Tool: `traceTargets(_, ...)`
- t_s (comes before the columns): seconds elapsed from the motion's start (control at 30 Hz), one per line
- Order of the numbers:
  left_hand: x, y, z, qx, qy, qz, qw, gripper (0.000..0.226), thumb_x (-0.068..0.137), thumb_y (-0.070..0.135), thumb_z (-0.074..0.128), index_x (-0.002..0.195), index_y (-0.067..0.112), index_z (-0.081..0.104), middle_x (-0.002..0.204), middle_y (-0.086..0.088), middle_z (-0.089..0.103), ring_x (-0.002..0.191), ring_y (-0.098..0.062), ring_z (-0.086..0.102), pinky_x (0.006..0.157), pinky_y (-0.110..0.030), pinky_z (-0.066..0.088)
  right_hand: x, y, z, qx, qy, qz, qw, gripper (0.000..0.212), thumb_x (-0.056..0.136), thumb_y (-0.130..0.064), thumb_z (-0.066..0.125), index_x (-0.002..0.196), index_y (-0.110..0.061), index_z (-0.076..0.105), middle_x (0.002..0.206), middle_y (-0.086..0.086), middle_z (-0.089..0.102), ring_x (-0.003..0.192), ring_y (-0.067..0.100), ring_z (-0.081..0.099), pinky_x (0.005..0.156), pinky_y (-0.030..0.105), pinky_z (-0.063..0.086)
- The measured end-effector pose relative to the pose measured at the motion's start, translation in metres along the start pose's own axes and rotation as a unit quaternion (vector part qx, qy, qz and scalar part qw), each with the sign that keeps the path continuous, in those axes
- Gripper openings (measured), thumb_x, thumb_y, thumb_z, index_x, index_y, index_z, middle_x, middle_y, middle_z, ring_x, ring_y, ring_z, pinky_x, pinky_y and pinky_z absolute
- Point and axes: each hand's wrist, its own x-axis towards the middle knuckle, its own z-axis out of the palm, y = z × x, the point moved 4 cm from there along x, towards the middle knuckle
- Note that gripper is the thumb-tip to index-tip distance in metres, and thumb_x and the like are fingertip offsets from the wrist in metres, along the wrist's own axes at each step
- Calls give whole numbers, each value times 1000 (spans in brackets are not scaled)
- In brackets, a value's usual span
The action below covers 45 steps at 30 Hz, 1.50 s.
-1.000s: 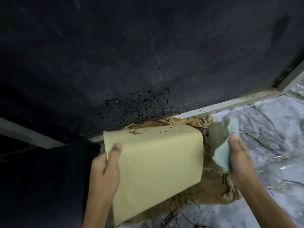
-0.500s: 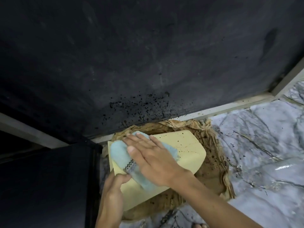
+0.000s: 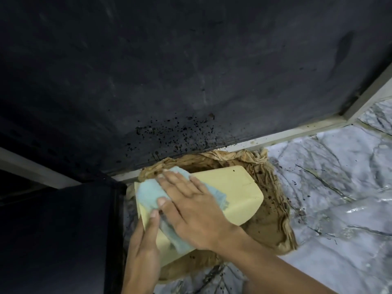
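**A:** Where is the bin?

**B:** The bin [image 3: 233, 187], pale yellow, lies tilted over a crumpled brown sheet [image 3: 273, 228] on the marbled floor [image 3: 339, 177], near the foot of the dark wall [image 3: 191, 71]. Its rounded end points to the right and its other end is toward the near left.

**A:** What is the right hand doing?

**B:** The right hand [image 3: 191, 209] lies flat on a light blue cloth [image 3: 148, 192], palm down. Its fingers [image 3: 176, 177] are straight and a little spread, pointing to the far left, and they press the cloth onto the bin's upper face. The thumb lies along the cloth's near side. Nothing is pinched; the cloth is only held down under the palm.

**A:** And the left?

**B:** The left hand [image 3: 142, 247] comes up from the near edge and grips the bin's near-left edge. Its thumb lies on the upper face, just beside the cloth and close to the right thumb. The other fingers go behind the bin, so I cannot tell how they lie.

**A:** Do the hands touch?

**B:** They are very close at the thumbs; whether they touch I cannot tell.

**A:** What else is there?

**B:** Dark specks [image 3: 176, 132] dot the wall just above the sheet, and more are scattered on the floor to the right. A dark cabinet [image 3: 53, 230] stands on the left, just beside the left hand.
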Motion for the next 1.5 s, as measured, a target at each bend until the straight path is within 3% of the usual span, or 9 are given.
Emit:
traceTargets(0.1, -2, -11, -8, -16, 39, -64, 997, 13, 96, 45, 62, 97, 34, 70, 110, 11, 71, 97, -11, 65, 86, -33, 49, -13, 70, -5, -60, 30, 86, 994, 58, 102, -52, 6, 155, -29, 10, 164, -9, 9, 150, 7, -2, 122, 42, 6)
traceTargets(0.23, -1, -11, -10, -11, 58, -82, 995, 14, 91, 52, 65, 92, 38, 68, 114, 11, 70, 106, -21, 65, 107, -46, 47, -15, 144, -35, 26, 92, 277, 956, 69, 100, -56, 11, 148, -15, 36, 153, 9, 42, 138, 28, 41, 111, 46, 34)
traceTargets(0.3, -2, -8, -5, 4, 38, -56, 998, 18, 92, 55, 62, 100, 39, 67, 124, 8, 67, 111, -20, 59, 103, -38, 41, -25, 139, -33, 13, 132, 299, 945, 73, 99, -54, 8, 149, -7, 33, 156, 13, 37, 143, 29, 33, 117, 46, 25)
traceTargets(0.43, -4, -5, -1, 6, 33, -18, 999, 28, 97, 47, 57, 122, 35, 62, 127, 7, 59, 114, -16, 51, 98, -29, 32, -22, 43, 1, -51, 93, 166, 980, 68, 97, -50, -8, 154, -15, 1, 161, 1, -3, 150, 19, -6, 122, 42, -1)
traceTargets(0.6, -7, -4, 3, 10, 34, -10, 999, 37, 99, 46, 55, 129, 27, 66, 131, 12, 66, 114, -5, 61, 104, -28, 38, 2, 17, -1, -7, 29, -29, 999, 58, 101, -49, 15, 154, -26, 23, 162, -8, 24, 150, 8, 10, 122, 35, 6)
traceTargets(0.87, 0, -3, 3, 25, 32, -14, 999, 57, 96, 57, 53, 147, 30, 54, 133, 12, 52, 121, -17, 48, 100, -30, 28, -16, 133, -28, -19, 131, 255, 958, 70, 96, -53, 9, 151, -15, 32, 159, 5, 32, 149, 19, 19, 121, 44, 13)
traceTargets(1.1, -9, 4, 8, 69, 20, 19, 997, 16, 98, 49, 57, 100, 52, 72, 131, 15, 69, 124, -10, 60, 114, -38, 40, 6, -3, 4, -18, 45, 23, 999, 63, 98, -49, 9, 155, -24, 16, 163, -6, 16, 151, 10, 2, 122, 38, 0)
traceTargets(1.33, -6, 8, -2, 79, -81, -36, 993, 20, 84, 58, 67, 104, 56, 65, 117, 24, 72, 106, -1, 65, 92, -33, 49, -12, 119, -27, -52, 53, 90, 993, 64, 96, -64, 27, 150, -29, 31, 155, -7, 38, 145, 12, 26, 121, 40, 15)
traceTargets(1.5, 24, 25, 2, 45, -174, -134, 975, 53, 67, 1, 80, 118, 10, 72, 98, -10, 85, 82, -25, 81, 69, -36, 61, -21, 156, -43, 0, 76, 35, 996, 49, 97, -56, 39, 133, -25, 50, 128, -14, 57, 121, 10, 50, 104, 32, 37)
